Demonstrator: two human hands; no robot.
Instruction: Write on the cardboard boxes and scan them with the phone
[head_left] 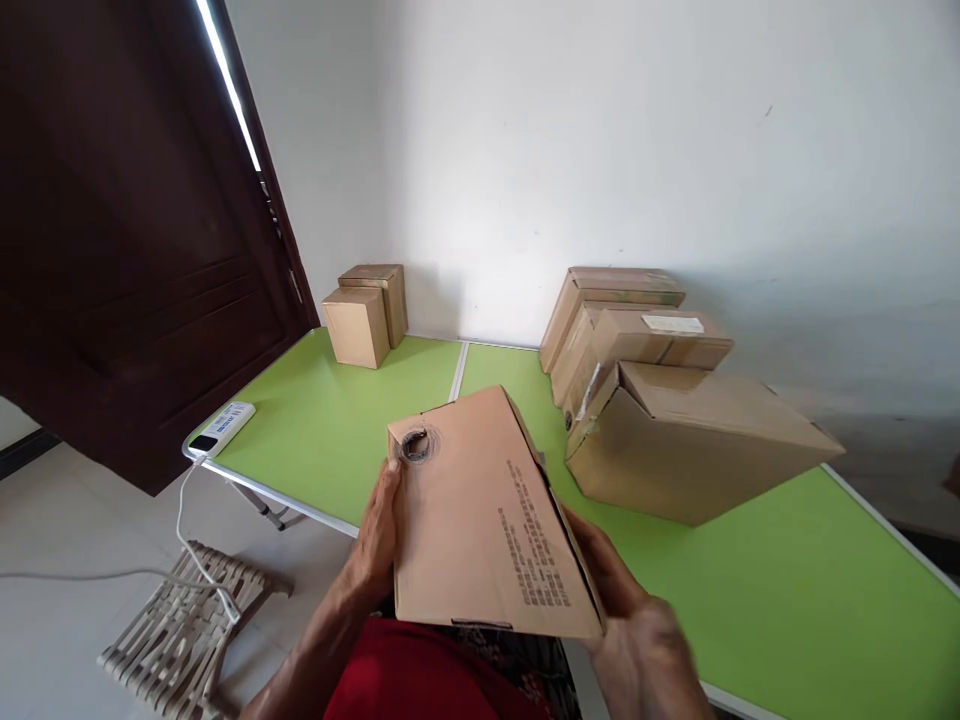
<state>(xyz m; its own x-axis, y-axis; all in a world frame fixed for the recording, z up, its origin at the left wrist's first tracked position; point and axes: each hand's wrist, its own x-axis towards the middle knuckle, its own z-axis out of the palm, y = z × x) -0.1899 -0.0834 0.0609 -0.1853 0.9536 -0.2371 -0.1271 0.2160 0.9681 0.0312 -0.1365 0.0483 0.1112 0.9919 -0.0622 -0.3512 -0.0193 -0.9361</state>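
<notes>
The person's left hand [377,530] is bracing one side of a cardboard box [465,530], its upper end lying just below the round hole [405,447], while the right hand [636,632] is clasping the opposite side. The box is slanting between both hands by the near edge of the green desk [300,430]; other cartons [660,345] are standing farther back.

Soft light in here — glaring strip [231,85] beside the dim door [127,220]; faint shadows [436,300] on the pale wall [487,150]; right hand [637,635] slightly blurred.
</notes>
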